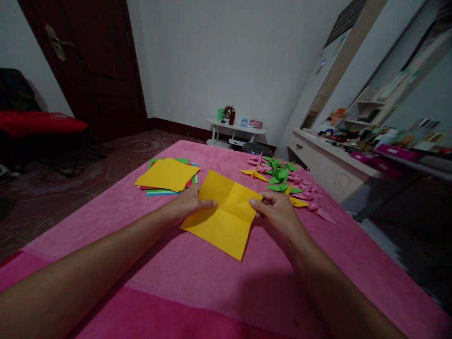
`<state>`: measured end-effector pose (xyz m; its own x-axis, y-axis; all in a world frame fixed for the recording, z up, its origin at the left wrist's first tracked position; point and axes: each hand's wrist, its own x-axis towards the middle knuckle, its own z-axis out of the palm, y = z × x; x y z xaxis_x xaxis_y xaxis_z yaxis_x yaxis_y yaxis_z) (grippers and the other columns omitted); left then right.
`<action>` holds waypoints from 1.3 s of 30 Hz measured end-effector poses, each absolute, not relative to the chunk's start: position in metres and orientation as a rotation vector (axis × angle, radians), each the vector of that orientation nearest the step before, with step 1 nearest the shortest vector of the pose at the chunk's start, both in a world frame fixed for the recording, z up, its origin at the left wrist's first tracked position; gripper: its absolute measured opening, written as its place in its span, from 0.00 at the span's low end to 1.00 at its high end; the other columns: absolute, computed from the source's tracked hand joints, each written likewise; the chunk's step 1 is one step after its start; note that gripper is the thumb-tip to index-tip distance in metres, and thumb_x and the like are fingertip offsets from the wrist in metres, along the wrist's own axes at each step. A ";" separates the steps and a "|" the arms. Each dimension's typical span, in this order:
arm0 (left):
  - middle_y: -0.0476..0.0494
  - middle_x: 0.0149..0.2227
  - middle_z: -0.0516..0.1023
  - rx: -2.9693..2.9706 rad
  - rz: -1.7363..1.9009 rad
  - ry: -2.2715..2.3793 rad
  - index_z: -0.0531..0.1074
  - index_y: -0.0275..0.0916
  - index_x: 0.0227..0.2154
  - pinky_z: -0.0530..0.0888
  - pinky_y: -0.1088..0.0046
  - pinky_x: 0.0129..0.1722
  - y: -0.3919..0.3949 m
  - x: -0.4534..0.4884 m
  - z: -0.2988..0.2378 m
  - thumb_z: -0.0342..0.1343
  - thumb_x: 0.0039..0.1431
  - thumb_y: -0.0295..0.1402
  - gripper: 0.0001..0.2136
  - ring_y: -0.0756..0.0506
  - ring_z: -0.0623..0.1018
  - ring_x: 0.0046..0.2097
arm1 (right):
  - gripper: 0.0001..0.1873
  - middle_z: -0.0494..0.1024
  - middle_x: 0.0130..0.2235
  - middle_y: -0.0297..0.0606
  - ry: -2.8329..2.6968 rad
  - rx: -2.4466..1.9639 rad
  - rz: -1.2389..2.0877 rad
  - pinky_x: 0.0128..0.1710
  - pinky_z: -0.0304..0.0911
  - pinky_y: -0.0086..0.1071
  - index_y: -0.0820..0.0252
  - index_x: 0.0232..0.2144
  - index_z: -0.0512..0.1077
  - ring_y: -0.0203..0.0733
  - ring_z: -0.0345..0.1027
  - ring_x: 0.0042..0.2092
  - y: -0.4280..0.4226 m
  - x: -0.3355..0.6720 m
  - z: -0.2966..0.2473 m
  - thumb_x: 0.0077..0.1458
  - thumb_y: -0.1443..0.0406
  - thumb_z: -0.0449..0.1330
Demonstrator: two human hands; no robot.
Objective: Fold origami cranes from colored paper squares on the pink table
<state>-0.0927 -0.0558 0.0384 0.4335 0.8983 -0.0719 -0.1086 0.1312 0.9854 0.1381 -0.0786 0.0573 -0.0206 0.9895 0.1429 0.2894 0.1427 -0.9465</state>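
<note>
Clearly, the left hand [190,203] and right hand [278,212] pinch the yellow sheet [224,223], fingers closed on its opposite edges above the pink cloth [158,266], where uneven pulling could tear its creases.

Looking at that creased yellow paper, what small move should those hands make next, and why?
Perhaps lay the yellow paper sheet flat on the pink cloth: the left hand and right hand hold it opened out by opposite edges, crossing creases show, and a flat surface would likely keep any further fold neater.
</note>
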 end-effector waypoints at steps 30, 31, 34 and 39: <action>0.42 0.35 0.79 2.620 0.811 0.984 0.77 0.41 0.40 0.65 0.71 0.36 -0.012 -0.052 0.059 0.65 0.42 0.39 0.19 0.41 0.76 0.35 | 0.12 0.67 0.15 0.27 -1.425 -1.318 1.227 0.15 0.51 0.21 0.64 0.22 0.68 0.27 0.57 0.16 -0.071 0.143 0.020 0.41 0.60 0.64; 0.41 0.36 0.79 2.650 0.852 0.975 0.76 0.40 0.40 0.65 0.70 0.37 -0.013 -0.053 0.058 0.64 0.43 0.39 0.18 0.41 0.75 0.37 | 0.12 0.67 0.16 0.28 -1.426 -1.320 1.225 0.16 0.51 0.21 0.64 0.22 0.69 0.27 0.57 0.16 -0.070 0.143 0.019 0.41 0.60 0.64; 0.40 0.37 0.77 2.743 0.960 0.899 0.77 0.40 0.36 0.63 0.69 0.41 -0.019 -0.058 0.056 0.59 0.50 0.33 0.09 0.41 0.74 0.40 | 0.12 0.67 0.16 0.28 -1.433 -1.331 1.214 0.16 0.51 0.21 0.65 0.24 0.70 0.27 0.57 0.16 -0.068 0.145 0.015 0.40 0.61 0.64; 0.42 0.34 0.77 2.877 0.894 0.819 0.76 0.40 0.35 0.62 0.67 0.42 -0.035 -0.072 0.049 0.52 0.55 0.28 0.08 0.43 0.72 0.39 | 0.12 0.66 0.15 0.27 -1.453 -1.323 1.190 0.16 0.50 0.22 0.64 0.23 0.71 0.27 0.56 0.16 -0.066 0.145 0.012 0.40 0.60 0.65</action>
<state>-0.0718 -0.0350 0.0486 0.6984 0.4893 0.5223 0.4780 -0.8621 0.1684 0.1455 -0.0665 0.0122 -0.1123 0.9934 -0.0241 0.2193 0.0012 -0.9756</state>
